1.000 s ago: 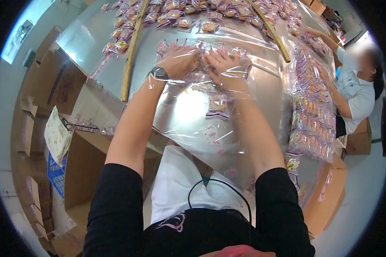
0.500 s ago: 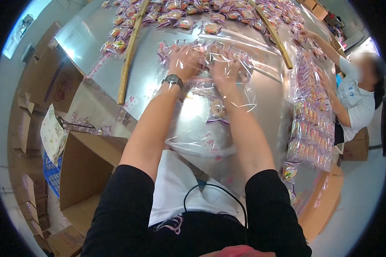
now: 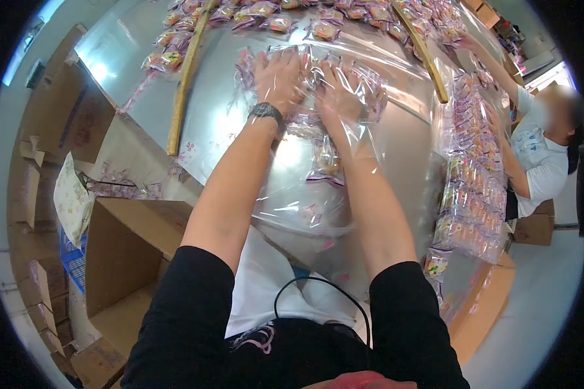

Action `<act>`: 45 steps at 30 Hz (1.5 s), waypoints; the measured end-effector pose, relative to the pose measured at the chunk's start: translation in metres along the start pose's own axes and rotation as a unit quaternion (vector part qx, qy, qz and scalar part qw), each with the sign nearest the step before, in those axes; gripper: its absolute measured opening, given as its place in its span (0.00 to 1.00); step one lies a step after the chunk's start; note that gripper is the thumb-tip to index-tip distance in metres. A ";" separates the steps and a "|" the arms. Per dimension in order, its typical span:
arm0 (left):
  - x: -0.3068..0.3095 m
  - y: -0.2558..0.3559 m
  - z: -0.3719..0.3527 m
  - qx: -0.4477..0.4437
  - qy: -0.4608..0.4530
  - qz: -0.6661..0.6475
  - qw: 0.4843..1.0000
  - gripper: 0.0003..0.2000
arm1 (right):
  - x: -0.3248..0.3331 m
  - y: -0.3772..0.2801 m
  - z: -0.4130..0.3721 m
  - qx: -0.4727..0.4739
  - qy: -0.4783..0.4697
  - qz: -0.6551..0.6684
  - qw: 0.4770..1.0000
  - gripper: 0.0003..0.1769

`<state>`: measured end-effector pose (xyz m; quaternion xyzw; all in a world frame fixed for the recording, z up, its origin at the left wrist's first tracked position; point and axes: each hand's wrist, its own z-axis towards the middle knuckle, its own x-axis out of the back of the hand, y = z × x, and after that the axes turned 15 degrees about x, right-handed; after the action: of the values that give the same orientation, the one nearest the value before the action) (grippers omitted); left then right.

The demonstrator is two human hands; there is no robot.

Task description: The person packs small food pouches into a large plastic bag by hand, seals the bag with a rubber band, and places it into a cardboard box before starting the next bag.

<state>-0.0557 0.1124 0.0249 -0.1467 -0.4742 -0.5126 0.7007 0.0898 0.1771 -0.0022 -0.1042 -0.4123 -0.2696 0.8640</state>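
Observation:
Both hands are inside a large clear plastic bag (image 3: pixel 285 211) lying on the metal table. My left hand (image 3: pixel 278 83), with a dark watch at the wrist, lies with fingers stretched over a row of small wrapped snack packets (image 3: pixel 243 70). Beside it, my right hand (image 3: pixel 338 97) rests on the same row, its fingers spread and partly veiled by glare on the film. A single wrapped packet (image 3: pixel 326 159) lies nearer to me, between my forearms and under the film.
Wooden strips (image 3: pixel 187 84) lie left and right, with a heap of packets (image 3: pixel 370 13) behind. On the right, packets are stacked in rows (image 3: pixel 470 194) near a co-worker (image 3: pixel 542 152). An open cardboard box (image 3: pixel 126 253) stands lower left.
My left fingers have stretched out flatter over the packets. The view has shifted slightly; the bag and packets keep nearly the same place beneath my hands.

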 end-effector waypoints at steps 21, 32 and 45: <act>0.012 0.018 0.016 0.015 -0.073 0.078 0.994 0.21 | 0.009 0.010 -0.001 0.029 0.007 0.095 0.995 0.30; 0.024 -0.009 -0.015 0.001 0.045 0.020 0.999 0.25 | 0.023 0.000 -0.016 0.050 0.039 0.036 0.997 0.31; 0.057 -0.046 0.007 -0.056 -0.073 0.043 0.995 0.28 | 0.039 -0.001 0.016 0.051 -0.050 -0.009 0.997 0.36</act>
<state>-0.0975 0.0646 0.0615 -0.2425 -0.4879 -0.4955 0.6766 0.0986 0.1675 0.0372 -0.0694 -0.4690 -0.2500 0.8442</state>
